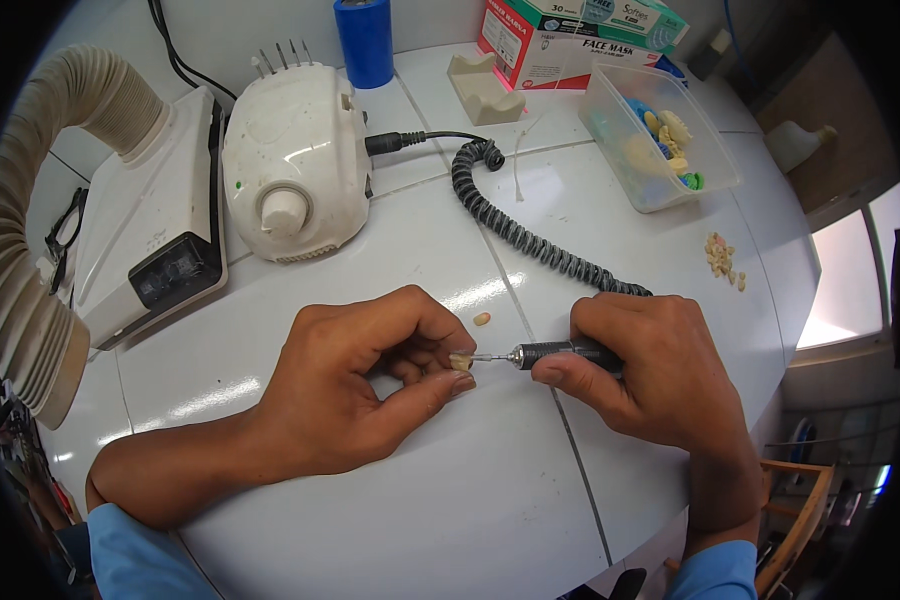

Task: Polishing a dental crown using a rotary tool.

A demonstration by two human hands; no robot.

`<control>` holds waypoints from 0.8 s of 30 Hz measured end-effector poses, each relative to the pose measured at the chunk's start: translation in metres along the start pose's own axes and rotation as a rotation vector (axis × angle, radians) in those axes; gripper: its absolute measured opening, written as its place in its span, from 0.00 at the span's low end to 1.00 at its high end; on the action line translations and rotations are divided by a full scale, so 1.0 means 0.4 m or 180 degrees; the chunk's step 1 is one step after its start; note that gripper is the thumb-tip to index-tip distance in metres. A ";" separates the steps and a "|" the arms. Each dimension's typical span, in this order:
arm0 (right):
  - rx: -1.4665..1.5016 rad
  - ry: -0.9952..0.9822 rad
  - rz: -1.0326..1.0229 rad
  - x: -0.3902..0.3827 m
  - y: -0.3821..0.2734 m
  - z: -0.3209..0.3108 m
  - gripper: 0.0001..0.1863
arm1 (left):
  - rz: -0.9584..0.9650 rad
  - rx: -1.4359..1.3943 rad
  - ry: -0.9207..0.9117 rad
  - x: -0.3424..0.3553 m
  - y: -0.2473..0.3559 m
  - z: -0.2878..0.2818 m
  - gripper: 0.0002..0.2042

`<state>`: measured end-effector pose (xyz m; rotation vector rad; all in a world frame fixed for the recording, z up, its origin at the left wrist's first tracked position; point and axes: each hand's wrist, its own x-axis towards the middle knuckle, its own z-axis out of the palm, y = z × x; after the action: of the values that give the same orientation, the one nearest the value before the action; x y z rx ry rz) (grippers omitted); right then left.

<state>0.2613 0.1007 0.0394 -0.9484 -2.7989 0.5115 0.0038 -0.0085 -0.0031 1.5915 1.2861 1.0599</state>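
Observation:
Between the thumb and fingers of my left hand [370, 370] is pinched a small yellowish dental crown [460, 361], partly covered by the fingertips. My right hand [655, 370] grips a black rotary handpiece [560, 352], whose thin metal bit points left and meets the crown. From the handpiece a coiled black cord [540, 245] runs back to a white control unit [295, 160] with a round knob. One loose tooth-coloured piece with a pinkish end [482, 319] lies on the tiled table just beyond my left fingertips.
A white dust extractor [155, 220] with a ribbed hose [15, 240] fills the left. Toward the back stand a blue cylinder [365, 42], a cream holder [482, 90] and mask boxes [570, 45]. At right are a clear plastic tub [620, 150] and a pile of tooth-like pieces [720, 257].

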 end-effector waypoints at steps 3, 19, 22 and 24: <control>0.0009 0.0012 -0.0011 0.001 0.000 0.003 0.30 | 0.0016 -0.0024 0.0017 0.000 -0.002 0.000 0.09; -0.0057 0.0087 0.0017 -0.003 -0.007 0.005 0.30 | -0.0040 0.0063 -0.0041 -0.001 0.014 -0.004 0.10; -0.0070 0.0100 -0.0013 -0.003 -0.005 0.007 0.30 | 0.0002 0.0066 -0.0007 -0.002 0.008 -0.001 0.10; -0.0079 0.0086 -0.0014 -0.002 -0.007 0.008 0.30 | 0.0024 0.0053 0.0024 -0.004 0.003 0.000 0.10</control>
<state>0.2595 0.0972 0.0376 -0.9466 -2.7890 0.4612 0.0040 -0.0103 -0.0023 1.6072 1.2980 1.0632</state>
